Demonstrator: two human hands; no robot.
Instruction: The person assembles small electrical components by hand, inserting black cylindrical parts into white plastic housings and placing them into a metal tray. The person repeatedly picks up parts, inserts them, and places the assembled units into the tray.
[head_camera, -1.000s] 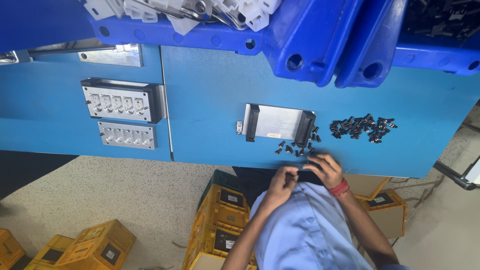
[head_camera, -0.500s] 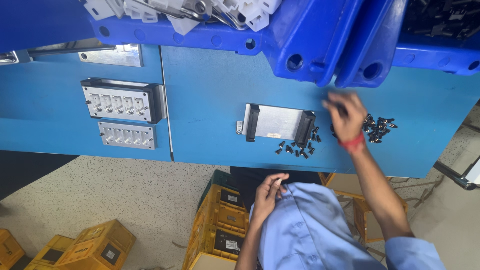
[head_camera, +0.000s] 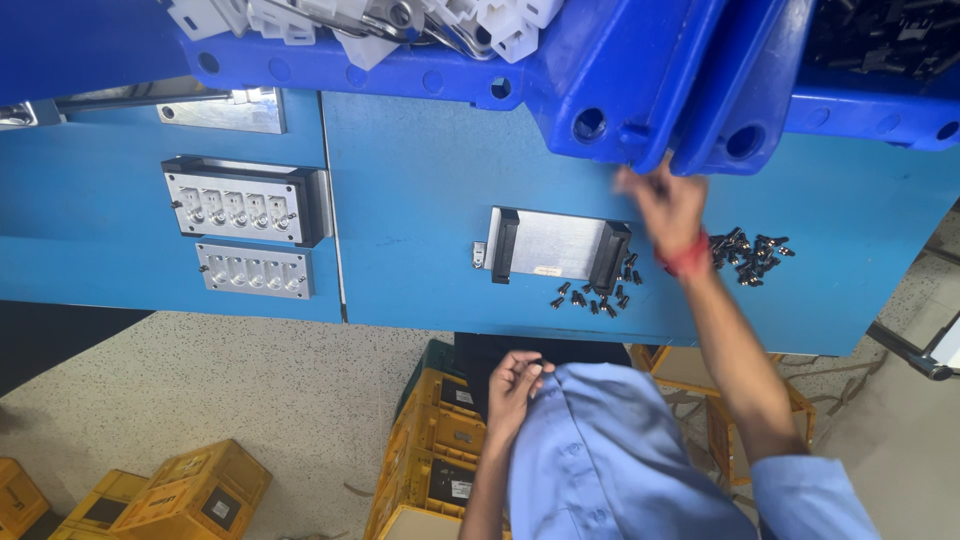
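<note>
Right hand (head_camera: 662, 205) up in the upper right of the frame, stretched over the blue desk (head_camera: 420, 180) toward the lower edge of the blue bin (head_camera: 620, 90). It is blurred; I cannot tell whether the fingers are clenched or loose, or whether they hold anything. Red band at the wrist.

Left hand (head_camera: 515, 385) low in the centre of the frame, off the desk, against my blue shirt, fingers curled in. Whether something small sits in that pinch I cannot tell.

Work piece: metal plate with black end blocks (head_camera: 555, 245), flat on the desk, centre of the frame. It lies just left of and below my right hand, not touched, and well above my left hand. Scattered black screws (head_camera: 595, 295) lie along its lower right corner, near the desk's front edge. A larger pile of black screws (head_camera: 748, 250) sits just right of my right wrist.

Risks, as I judge them:
- The forearm crosses between plate and pile; a careless sweep could knock screws off the front edge to the floor.
- The scattered ones sit close to that edge already; a nudge of the plate could roll them over.
- The bin overhangs the desk; knuckles could catch its rim.

Far left: two grey fixture blocks (head_camera: 245, 205), well apart from both hands.
</note>
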